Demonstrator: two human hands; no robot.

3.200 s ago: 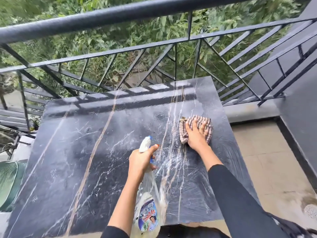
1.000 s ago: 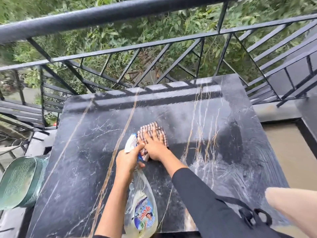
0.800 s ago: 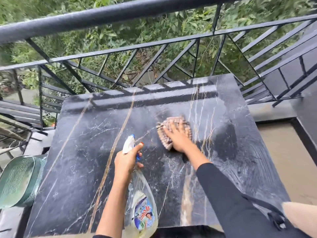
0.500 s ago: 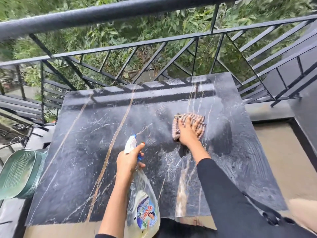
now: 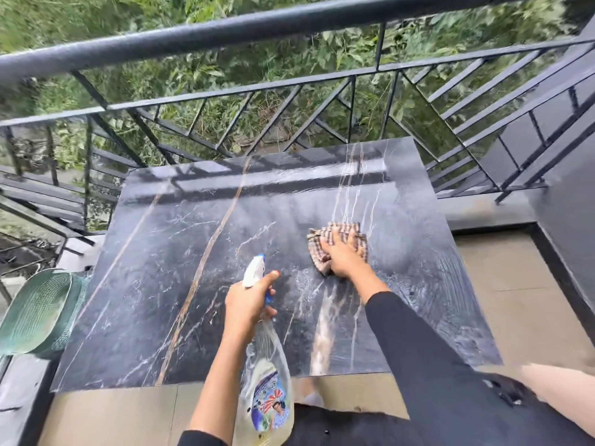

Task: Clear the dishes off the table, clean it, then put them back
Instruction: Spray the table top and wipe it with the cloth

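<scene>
Since a second ago my checked cloth [image 5: 346, 226] has swept from the marble table's [image 5: 161, 284] centre to its right half, so wiping looks well along; no dishes in view. Above the table's near edge, my left hand [image 5: 248, 305] grips the spray bottle [image 5: 267, 391]; right hand [image 5: 344, 257] presses the cloth, fingers straight.

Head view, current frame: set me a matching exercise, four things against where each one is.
Things:
1. spray bottle
2. cloth
3. chair
4. railing

Places:
A. beyond the far edge of the table
B. on the table, pressed flat under the right hand
C. gripped by the left hand
D. left of the table

Pairs: 1-C, 2-B, 3-D, 4-A.
</scene>
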